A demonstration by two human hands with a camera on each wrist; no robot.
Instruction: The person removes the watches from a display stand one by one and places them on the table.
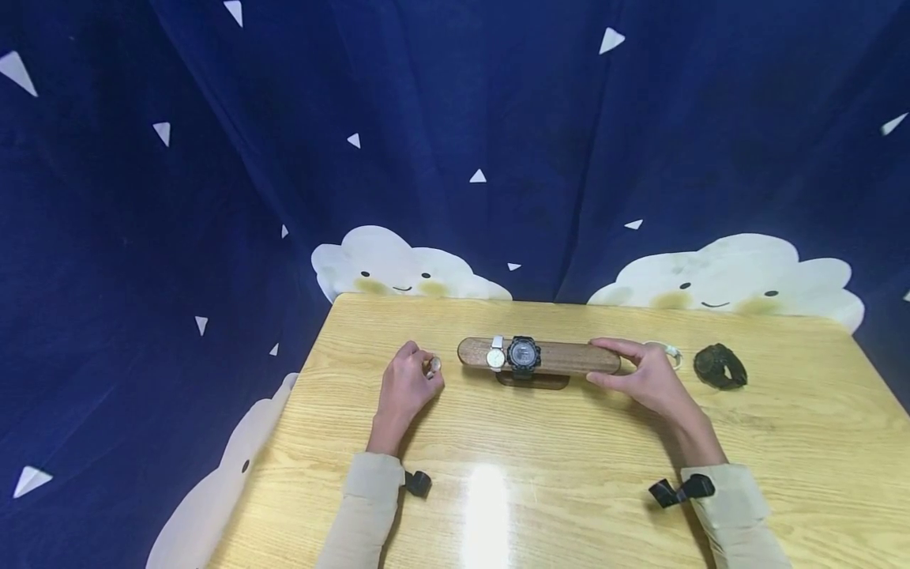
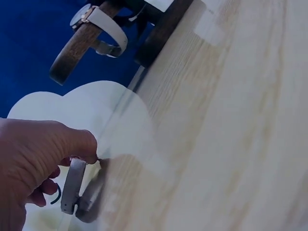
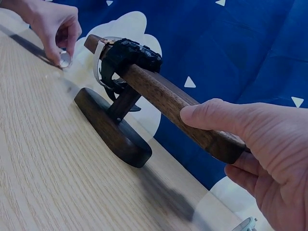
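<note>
From my station I see the left hand (image 1: 408, 383) pinching a small, round-faced watch with a pale grey strap (image 1: 435, 363); whether it touches the pale wood-grain table (image 1: 554, 450) I cannot tell. Opposite, the right hand (image 1: 650, 379) grips one end of a dark brown wooden T-shaped stand (image 1: 569, 358), thumb on the bar's near side. Between the two grips, a small white-strapped watch (image 1: 495, 359) and a chunky black watch (image 1: 524, 356) encircle the bar side by side, occupying its portion nearer the left hand. Just beyond the right grip, and partly hidden by it, lies a white looped band (image 1: 671, 354); farther right rests a bulky all-black watch (image 1: 718, 366). Behind both grips hangs a navy curtain with white triangles (image 1: 441, 103).
</note>
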